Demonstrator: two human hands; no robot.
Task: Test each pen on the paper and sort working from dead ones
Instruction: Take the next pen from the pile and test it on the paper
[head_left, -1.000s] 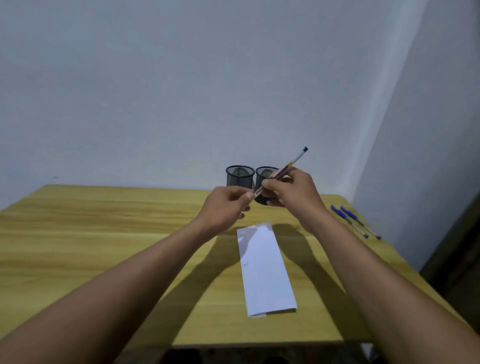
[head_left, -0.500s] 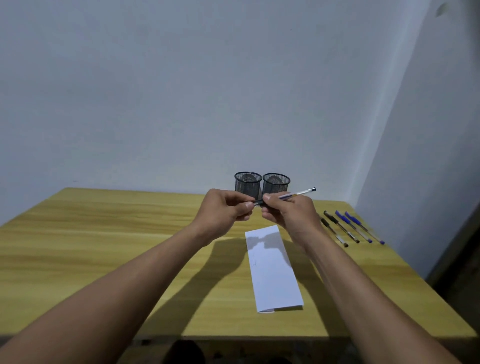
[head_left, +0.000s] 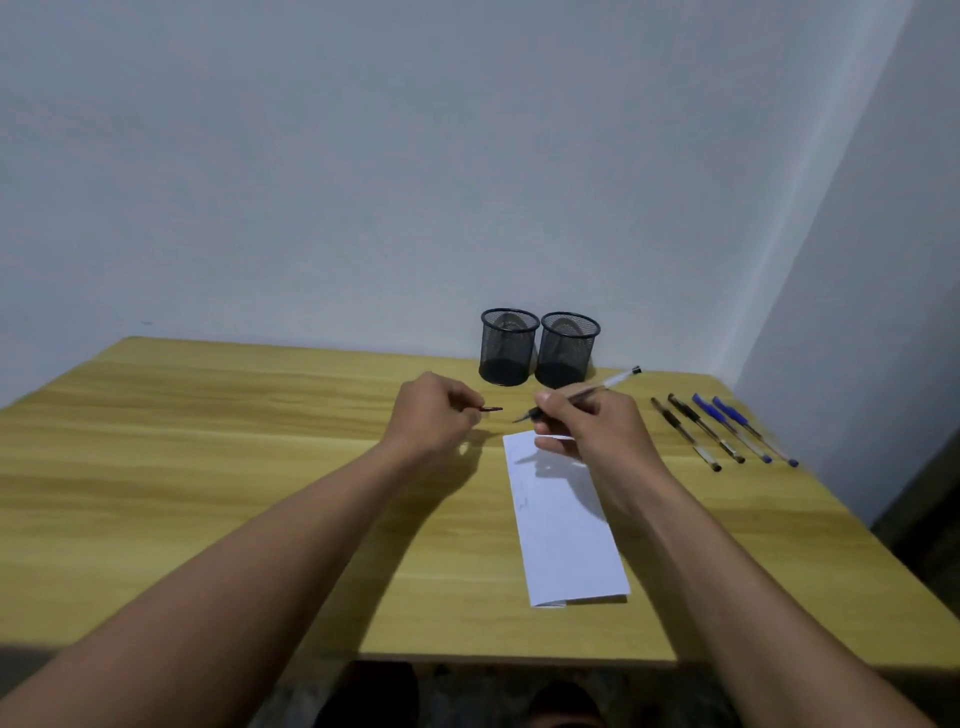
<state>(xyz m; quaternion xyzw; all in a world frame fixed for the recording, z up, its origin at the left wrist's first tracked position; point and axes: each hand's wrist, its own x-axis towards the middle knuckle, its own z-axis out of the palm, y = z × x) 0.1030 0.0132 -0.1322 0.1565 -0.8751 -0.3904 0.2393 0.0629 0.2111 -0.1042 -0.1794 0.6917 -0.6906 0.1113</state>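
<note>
Holding cap and pen apart over the light wooden table (head_left: 208, 467), ready to scribble!

Left hand (head_left: 431, 415), frame centre, pinches the small dark pen cap (head_left: 491, 409); right hand (head_left: 592, 421) grips the clear-barrelled pen (head_left: 597, 389), tip just above the folded white paper strip (head_left: 563, 519). Risk: unpinned paper could slide under the stroke. Two black mesh cups (head_left: 540, 348) stand behind; four pens (head_left: 722, 431) wait at right, nothing blocking.

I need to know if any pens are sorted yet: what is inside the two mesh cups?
Neither the left mesh cup nor the right mesh cup shows a pen above its rim or through the mesh. Their dark bottoms cannot be seen clearly, so something small could lie there.
</note>
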